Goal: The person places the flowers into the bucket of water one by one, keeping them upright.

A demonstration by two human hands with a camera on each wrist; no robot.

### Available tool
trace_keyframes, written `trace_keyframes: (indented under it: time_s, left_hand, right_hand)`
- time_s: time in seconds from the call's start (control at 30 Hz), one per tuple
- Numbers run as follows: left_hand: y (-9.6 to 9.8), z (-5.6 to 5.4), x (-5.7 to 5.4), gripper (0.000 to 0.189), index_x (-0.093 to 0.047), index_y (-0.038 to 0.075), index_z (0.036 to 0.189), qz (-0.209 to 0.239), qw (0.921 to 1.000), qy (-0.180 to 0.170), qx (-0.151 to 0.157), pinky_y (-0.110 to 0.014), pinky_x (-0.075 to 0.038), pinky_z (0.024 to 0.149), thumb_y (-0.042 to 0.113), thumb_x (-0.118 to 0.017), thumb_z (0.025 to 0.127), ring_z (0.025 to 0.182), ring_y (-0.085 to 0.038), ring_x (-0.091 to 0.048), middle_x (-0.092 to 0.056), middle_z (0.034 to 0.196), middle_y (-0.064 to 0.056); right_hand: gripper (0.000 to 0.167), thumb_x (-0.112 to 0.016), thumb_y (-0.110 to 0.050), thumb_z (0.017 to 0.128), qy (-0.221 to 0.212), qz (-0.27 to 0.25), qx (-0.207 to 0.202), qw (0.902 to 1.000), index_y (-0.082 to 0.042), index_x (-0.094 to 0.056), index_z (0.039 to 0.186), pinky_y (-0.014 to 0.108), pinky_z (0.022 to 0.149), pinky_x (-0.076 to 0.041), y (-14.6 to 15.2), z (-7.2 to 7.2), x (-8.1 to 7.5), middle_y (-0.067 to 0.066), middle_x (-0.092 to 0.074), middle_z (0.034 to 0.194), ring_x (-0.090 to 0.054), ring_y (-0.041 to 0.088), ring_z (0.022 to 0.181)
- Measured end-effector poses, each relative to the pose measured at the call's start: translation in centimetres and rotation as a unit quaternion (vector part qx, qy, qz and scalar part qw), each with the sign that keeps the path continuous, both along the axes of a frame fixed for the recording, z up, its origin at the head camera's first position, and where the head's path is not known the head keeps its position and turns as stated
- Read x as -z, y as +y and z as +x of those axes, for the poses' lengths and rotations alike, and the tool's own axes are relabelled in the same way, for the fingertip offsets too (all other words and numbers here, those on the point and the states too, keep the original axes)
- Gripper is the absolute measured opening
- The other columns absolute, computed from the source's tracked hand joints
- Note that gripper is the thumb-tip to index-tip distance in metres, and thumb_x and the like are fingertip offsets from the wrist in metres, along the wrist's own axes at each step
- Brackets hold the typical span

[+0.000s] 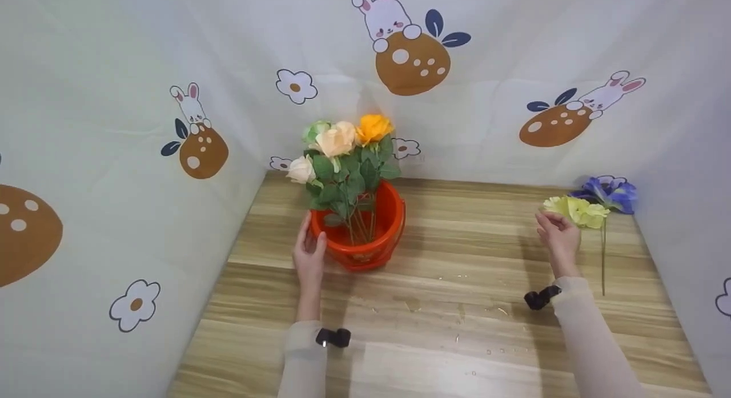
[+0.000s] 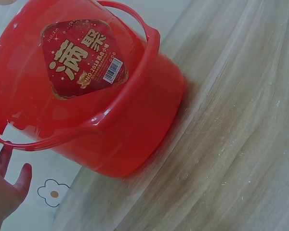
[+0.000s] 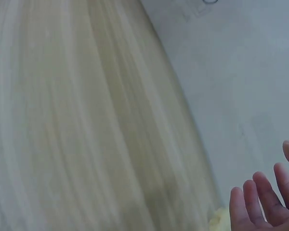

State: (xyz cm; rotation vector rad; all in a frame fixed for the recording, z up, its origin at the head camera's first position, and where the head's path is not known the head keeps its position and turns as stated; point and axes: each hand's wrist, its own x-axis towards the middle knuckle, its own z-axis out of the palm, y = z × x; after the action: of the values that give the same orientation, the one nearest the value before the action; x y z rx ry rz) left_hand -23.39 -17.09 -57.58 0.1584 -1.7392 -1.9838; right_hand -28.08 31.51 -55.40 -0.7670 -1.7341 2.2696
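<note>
A red-orange bucket (image 1: 394, 229) stands on the wooden surface with several artificial roses in it: an orange one (image 1: 374, 128), a peach one (image 1: 337, 139), a cream one (image 1: 301, 170) and a pale green one. At the bucket's left side is my left hand (image 1: 309, 261), fingers extended along its rim. In the left wrist view, its fingertips reach the bucket's handle (image 2: 135, 91) near the hinge. Over by the right, my right hand (image 1: 561, 241) hovers beside a yellow flower (image 1: 591, 215), thumb and fingers apart, with nothing visible between them. A purple-blue flower (image 1: 619, 196) lies behind the yellow one.
A thin stem (image 1: 603, 261) extends toward the front from the flowers on the right. Small drops and wet spots (image 1: 412, 304) dot the wooden tabletop (image 1: 411, 358). Fabric with rabbit prints (image 1: 485, 118) encloses the back and both sides.
</note>
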Motion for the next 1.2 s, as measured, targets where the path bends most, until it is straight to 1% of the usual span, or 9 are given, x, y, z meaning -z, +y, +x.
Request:
trace_keyframes:
  time_s: [0.17,0.33,0.47,0.6,0.67,0.77,0.93,1.1,1.2]
  left_hand:
    - [0.0,0.1,-0.1,0.054,-0.045,-0.007,0.145,-0.003,1.0,0.003,0.001,-0.011,-0.04,0.109,-0.006,-0.06,0.093,0.138,-0.01,-0.046,-0.041,0.155,-0.023]
    - [0.1,0.2,-0.2,0.054,-0.044,-0.006,0.145,-0.002,1.0,-0.004,0.002,-0.011,-0.04,0.109,-0.005,-0.06,0.094,0.141,-0.018,-0.044,-0.041,0.156,-0.021]
    - [0.1,0.1,-0.3,0.055,-0.044,-0.006,0.146,-0.001,1.0,-0.005,0.005,-0.012,-0.04,0.11,-0.004,-0.06,0.094,0.142,-0.023,-0.042,-0.04,0.156,-0.021]
    - [0.0,-0.1,-0.2,0.055,-0.044,-0.006,0.146,0.001,1.0,-0.003,0.007,-0.012,-0.039,0.11,-0.004,-0.06,0.094,0.143,-0.022,-0.043,-0.04,0.156,-0.022]
    - [0.0,0.0,-0.2,0.055,-0.044,-0.007,0.146,0.007,0.9999,0.002,0.008,-0.012,-0.04,0.11,-0.005,-0.06,0.093,0.142,-0.02,-0.043,-0.04,0.156,-0.023]
    - [0.0,0.1,-0.3,0.055,-0.043,-0.008,0.146,0.011,0.9998,0.008,0.011,-0.012,-0.041,0.109,-0.006,-0.059,0.093,0.141,-0.015,-0.044,-0.039,0.156,-0.024]
    - [-0.1,0.3,-0.2,0.055,-0.043,-0.007,0.146,0.014,0.9998,0.009,0.01,-0.012,-0.042,0.108,-0.006,-0.059,0.093,0.142,-0.019,-0.043,-0.038,0.157,-0.022]
    - [-0.1,0.2,-0.3,0.055,-0.043,-0.006,0.147,0.014,0.9998,0.004,0.013,-0.014,-0.042,0.109,-0.006,-0.058,0.094,0.146,-0.033,-0.037,-0.038,0.158,-0.02]
    - [0.0,0.2,-0.2,0.055,-0.043,-0.005,0.147,0.009,0.9999,-0.001,0.014,-0.014,-0.042,0.109,-0.004,-0.059,0.094,0.145,-0.033,-0.037,-0.037,0.158,-0.021]
  right_hand:
    - [0.015,-0.073,-0.004,0.088,-0.006,0.0,0.032,0.9995,-0.004,-0.065,0.099,0.012,0.062,-0.056,2.2,0.4,1.9,-0.01,-0.066,0.08,-0.064,-0.001,0.071]
    - [0.027,-0.071,-0.006,0.089,-0.028,-0.005,0.057,0.998,-0.004,-0.055,0.111,0.013,0.058,-0.054,4.0,1.2,2.2,-0.007,-0.058,0.092,-0.06,0.001,0.069]
    - [0.025,-0.07,-0.002,0.088,-0.037,-0.001,0.069,0.997,-0.005,-0.054,0.107,0.013,0.054,-0.053,5.0,1.7,2.2,-0.006,-0.056,0.092,-0.059,0.001,0.065]
    - [0.024,-0.07,0.002,0.087,-0.037,0.002,0.068,0.997,-0.004,-0.052,0.102,0.013,0.054,-0.054,6.0,1.9,2.8,-0.007,-0.056,0.084,-0.06,-0.001,0.062]
    - [0.024,-0.069,0.0,0.089,-0.05,0.013,0.053,0.9972,-0.007,-0.052,0.105,0.012,0.057,-0.055,6.5,2.0,3.2,-0.011,-0.058,0.081,-0.061,-0.002,0.063]
    - [0.033,-0.068,-0.006,0.091,-0.074,0.047,0.01,0.9961,-0.008,-0.05,0.118,0.012,0.065,-0.057,7.2,2.0,3.8,-0.017,-0.06,0.079,-0.065,-0.004,0.068]
    - [0.05,-0.068,-0.009,0.092,-0.117,0.11,-0.058,0.9853,0.0,-0.046,0.135,0.015,0.066,-0.058,7.6,1.5,4.5,-0.022,-0.06,0.073,-0.067,-0.004,0.069]
    - [0.044,-0.067,-0.007,0.092,-0.138,0.159,-0.093,0.9732,0.005,-0.052,0.131,0.018,0.06,-0.058,7.5,0.9,4.6,-0.018,-0.062,0.07,-0.066,0.0,0.062]
    - [0.033,-0.066,-0.008,0.092,-0.139,0.175,-0.111,0.9684,0.004,-0.058,0.122,0.017,0.059,-0.057,7.4,0.9,4.5,-0.018,-0.063,0.07,-0.065,0.0,0.062]
